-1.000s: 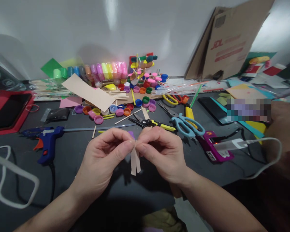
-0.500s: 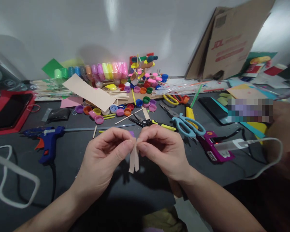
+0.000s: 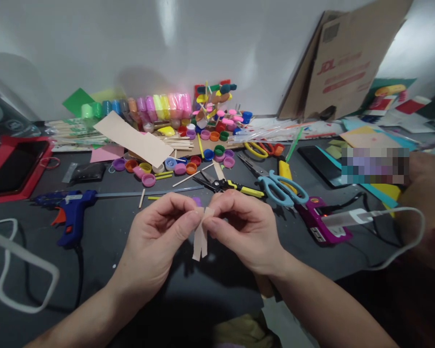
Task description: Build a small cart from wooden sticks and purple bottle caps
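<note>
My left hand (image 3: 155,241) and my right hand (image 3: 242,227) meet above the dark table (image 3: 105,241), fingertips pinching one small tan paper strip (image 3: 200,239). The strip is folded, its two ends hanging down between the thumbs. Just beyond the hands lie black-and-yellow pliers (image 3: 224,184) and blue-handled scissors (image 3: 277,186).
A blue glue gun (image 3: 67,205) lies left, a purple glue gun (image 3: 321,220) with a white cable right. Coloured bottle caps (image 3: 181,166), sticks, a tan card sheet (image 3: 134,137), clay tubs (image 3: 155,106) and yellow scissors (image 3: 259,149) crowd the back. Cardboard (image 3: 342,58) leans on the wall. A red tray (image 3: 10,166) sits far left.
The strip's hanging ends have shortened and risen slightly as my fingers pinch the fold tighter. Both hands stay in nearly the same place.
</note>
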